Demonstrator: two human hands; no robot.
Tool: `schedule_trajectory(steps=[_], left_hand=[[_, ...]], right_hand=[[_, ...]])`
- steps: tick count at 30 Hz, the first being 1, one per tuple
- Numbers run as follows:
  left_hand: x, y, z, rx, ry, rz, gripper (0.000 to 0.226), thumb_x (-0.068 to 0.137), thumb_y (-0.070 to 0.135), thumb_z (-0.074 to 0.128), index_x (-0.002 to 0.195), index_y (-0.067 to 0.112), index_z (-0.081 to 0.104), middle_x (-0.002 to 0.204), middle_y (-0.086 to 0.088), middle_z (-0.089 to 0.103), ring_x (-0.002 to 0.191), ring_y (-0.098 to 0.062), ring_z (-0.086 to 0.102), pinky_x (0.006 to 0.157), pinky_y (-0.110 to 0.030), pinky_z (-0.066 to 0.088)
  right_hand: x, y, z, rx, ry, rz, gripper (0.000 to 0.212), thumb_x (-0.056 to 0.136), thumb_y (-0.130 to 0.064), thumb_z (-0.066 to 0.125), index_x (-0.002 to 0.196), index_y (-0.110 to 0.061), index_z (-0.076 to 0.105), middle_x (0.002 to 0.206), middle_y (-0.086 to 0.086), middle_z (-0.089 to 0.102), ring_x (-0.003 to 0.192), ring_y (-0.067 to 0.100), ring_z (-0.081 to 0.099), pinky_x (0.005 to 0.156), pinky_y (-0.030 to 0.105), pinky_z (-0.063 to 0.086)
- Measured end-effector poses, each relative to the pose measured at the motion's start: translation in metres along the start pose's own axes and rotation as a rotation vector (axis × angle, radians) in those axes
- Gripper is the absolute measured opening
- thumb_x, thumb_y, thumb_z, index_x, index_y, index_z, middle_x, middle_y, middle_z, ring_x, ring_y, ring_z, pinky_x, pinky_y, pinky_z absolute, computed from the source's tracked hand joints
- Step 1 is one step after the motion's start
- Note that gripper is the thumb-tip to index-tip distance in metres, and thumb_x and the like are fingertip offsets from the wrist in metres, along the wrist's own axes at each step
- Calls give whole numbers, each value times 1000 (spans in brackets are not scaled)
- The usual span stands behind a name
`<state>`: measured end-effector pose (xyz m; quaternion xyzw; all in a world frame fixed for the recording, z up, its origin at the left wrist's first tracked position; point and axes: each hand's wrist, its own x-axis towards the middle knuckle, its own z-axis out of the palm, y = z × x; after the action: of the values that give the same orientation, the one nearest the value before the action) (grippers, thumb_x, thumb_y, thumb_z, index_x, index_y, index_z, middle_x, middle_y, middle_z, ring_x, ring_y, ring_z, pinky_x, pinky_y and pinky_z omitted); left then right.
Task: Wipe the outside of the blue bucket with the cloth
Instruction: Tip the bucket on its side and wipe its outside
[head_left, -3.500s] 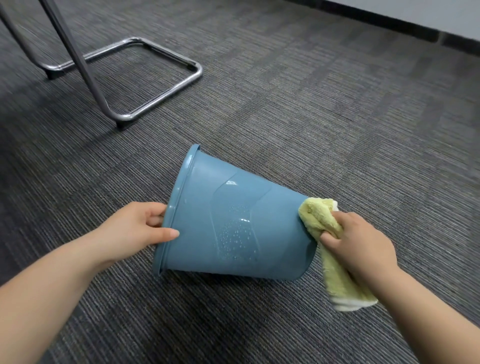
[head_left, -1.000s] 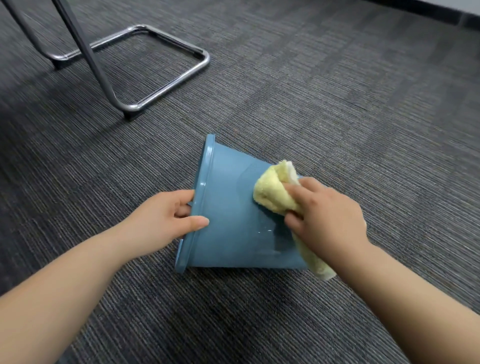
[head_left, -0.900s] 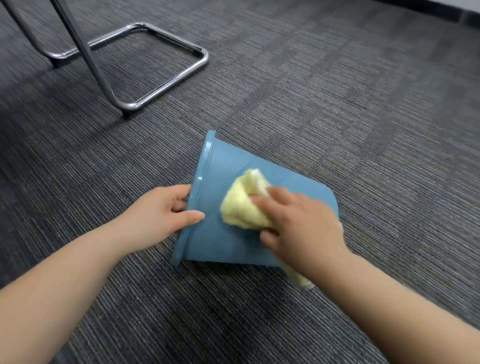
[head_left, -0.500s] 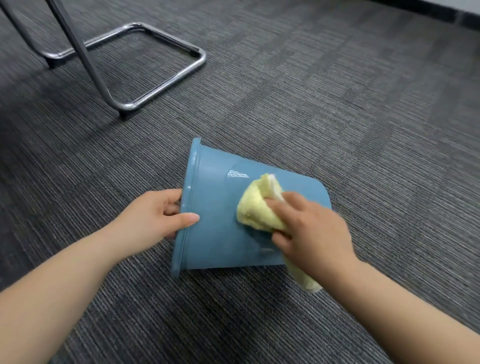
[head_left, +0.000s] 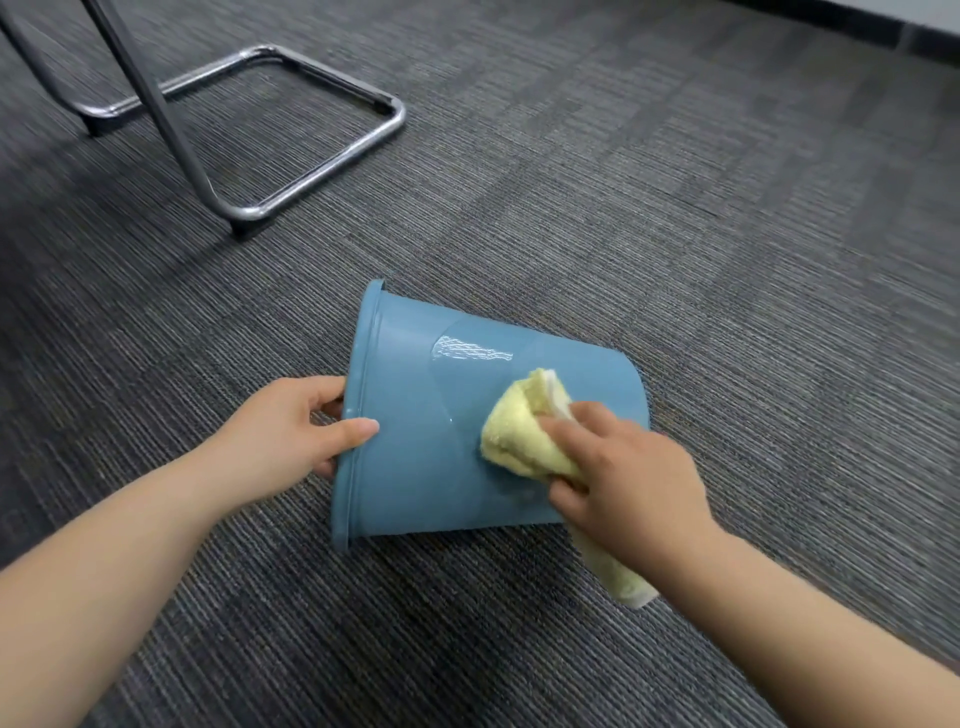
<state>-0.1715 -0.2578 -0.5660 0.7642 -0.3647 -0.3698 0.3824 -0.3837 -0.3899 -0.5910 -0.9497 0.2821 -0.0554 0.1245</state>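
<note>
your left hand (head_left: 283, 434) gripped the rim of the blue bucket (head_left: 421, 415), which lay on its side on the carpet (head_left: 675, 234), as your right hand (head_left: 623, 478) pressed the bunched yellow cloth (head_left: 519, 434) to its wall.

One blue bucket (head_left: 415, 467), one cloth (head_left: 519, 436), two hands (head_left: 280, 436) (head_left: 628, 483), one chair frame (head_left: 332, 165).

Grey striped carpet (head_left: 675, 208) covers the floor; a chrome chair frame (head_left: 311, 176) stands far left; dark skirting (head_left: 831, 26) beyond.
</note>
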Motion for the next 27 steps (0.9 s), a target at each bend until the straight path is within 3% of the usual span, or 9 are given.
schedule_trajectory(steps=[3, 6, 10, 12, 16, 19, 22, 27], left_hand=[[-1, 0, -1, 44, -9, 1, 31, 80, 12, 61, 77, 42, 60, 85, 9, 69, 74, -12, 66, 54, -17, 55], [-2, 1, 0, 35, -24, -3, 30, 80, 11, 60, 79, 41, 60, 92, 4, 70, 80, -17, 66, 60, -24, 58], [-3, 2, 1, 48, -22, 2, 29, 81, 12, 60, 80, 41, 60, 94, -1, 69, 75, -14, 65, 52, -16, 54], [-1, 3, 1, 66, -13, 12, 28, 81, 12, 60, 79, 40, 61, 95, -5, 70, 80, -23, 67, 56, -22, 57], [1, 5, 0, 99, -8, 14, 26, 81, 13, 60, 83, 38, 61, 98, -8, 70, 87, -35, 66, 71, -41, 57], [2, 3, -1, 88, -12, 12, 28, 81, 13, 60, 82, 40, 60, 95, -3, 70, 83, -30, 67, 62, -28, 58], [2, -1, -1, 50, -1, -3, 27, 81, 11, 59, 81, 38, 61, 93, -2, 69, 74, -14, 63, 51, -16, 53], [5, -5, 2, 7, 78, 4, 23, 79, 11, 62, 82, 34, 64, 87, -7, 68, 72, -20, 64, 57, -21, 57]], right_hand=[[-1, -5, -1, -15, 8, -62, 47, 65, -28, 65, 111, -27, 58, 101, 3, 64, 78, 28, 65, 52, 30, 41], [5, 19, -3, -25, -21, 156, 42, 76, -36, 53, 118, -32, 48, 115, -2, 54, 95, 27, 58, 62, 30, 35], [8, 49, -13, -27, -22, 417, 32, 79, -35, 52, 108, -20, 52, 114, 4, 53, 89, 32, 58, 63, 31, 35], [5, 45, -12, -51, -29, 392, 32, 79, -35, 52, 108, -21, 52, 113, 4, 53, 88, 31, 58, 61, 30, 34], [1, 18, -5, 17, -39, 149, 39, 75, -37, 52, 113, -32, 50, 113, -4, 54, 90, 25, 59, 58, 28, 34], [-1, 17, -5, 29, -55, 126, 41, 76, -37, 52, 116, -36, 48, 116, -7, 54, 92, 22, 59, 61, 28, 39], [-1, 36, -7, 19, -45, 278, 36, 78, -35, 53, 113, -30, 51, 116, -3, 54, 91, 25, 59, 62, 30, 37], [-1, 56, -8, 38, -63, 448, 30, 80, -32, 52, 107, -20, 54, 113, 1, 55, 87, 30, 59, 61, 30, 36]])
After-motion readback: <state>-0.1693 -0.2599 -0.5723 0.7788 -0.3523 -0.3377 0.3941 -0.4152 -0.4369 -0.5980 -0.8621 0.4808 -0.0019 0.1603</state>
